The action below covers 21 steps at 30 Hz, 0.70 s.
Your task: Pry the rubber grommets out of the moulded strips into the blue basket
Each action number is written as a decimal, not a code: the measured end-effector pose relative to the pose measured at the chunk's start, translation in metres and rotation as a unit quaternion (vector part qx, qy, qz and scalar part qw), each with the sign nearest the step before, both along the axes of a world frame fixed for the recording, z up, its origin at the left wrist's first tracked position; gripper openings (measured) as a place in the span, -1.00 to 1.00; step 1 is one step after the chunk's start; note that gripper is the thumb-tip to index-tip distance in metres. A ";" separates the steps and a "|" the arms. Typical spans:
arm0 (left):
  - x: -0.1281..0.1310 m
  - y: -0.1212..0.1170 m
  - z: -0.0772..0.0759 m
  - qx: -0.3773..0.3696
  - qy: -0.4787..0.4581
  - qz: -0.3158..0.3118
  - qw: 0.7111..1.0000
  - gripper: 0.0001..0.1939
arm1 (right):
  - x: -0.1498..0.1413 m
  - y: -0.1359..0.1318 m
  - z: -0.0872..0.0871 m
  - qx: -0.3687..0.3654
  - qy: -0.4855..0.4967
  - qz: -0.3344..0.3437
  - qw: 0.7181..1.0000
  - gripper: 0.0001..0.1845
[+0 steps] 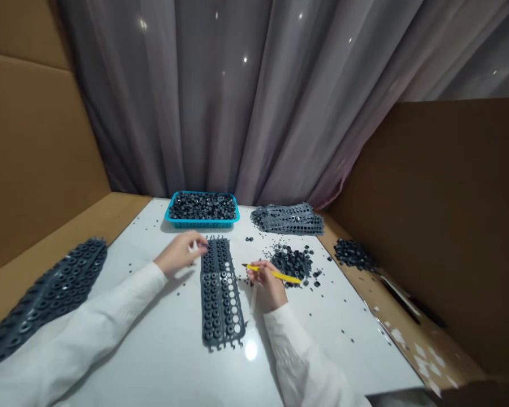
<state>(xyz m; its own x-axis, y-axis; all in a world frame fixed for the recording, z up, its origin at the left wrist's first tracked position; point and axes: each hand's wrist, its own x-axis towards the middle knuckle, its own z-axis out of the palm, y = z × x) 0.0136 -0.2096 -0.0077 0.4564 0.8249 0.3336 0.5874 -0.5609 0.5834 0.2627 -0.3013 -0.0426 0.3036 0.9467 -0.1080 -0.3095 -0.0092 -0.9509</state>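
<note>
A dark plastic strip full of small ring parts lies lengthwise on the white table between my hands; several holes on its right side stand empty. My left hand rests at the strip's upper left corner, fingers curled and touching its edge. My right hand is closed around a yellow tool, whose tip points left toward the strip. A loose heap of dark rings lies just right of that hand.
A blue basket of dark rings stands at the back. Emptied strips are stacked at the back right, full strips lie far left. Another ring heap sits on the right edge. Cardboard walls and a curtain enclose the table.
</note>
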 end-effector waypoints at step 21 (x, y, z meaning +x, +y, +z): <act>0.039 -0.119 0.000 -0.076 0.153 -0.277 0.945 -0.93 | -0.002 0.047 -0.012 0.041 -0.190 0.091 0.977 -0.97</act>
<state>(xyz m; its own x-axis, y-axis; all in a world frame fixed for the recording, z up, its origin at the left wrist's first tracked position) 0.0526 -0.3288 -0.0073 0.8889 0.4579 0.0125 0.3817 -0.7555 0.5324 0.2607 -0.2542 -0.0546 0.1325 0.9895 0.0587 0.0664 0.0502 -0.9965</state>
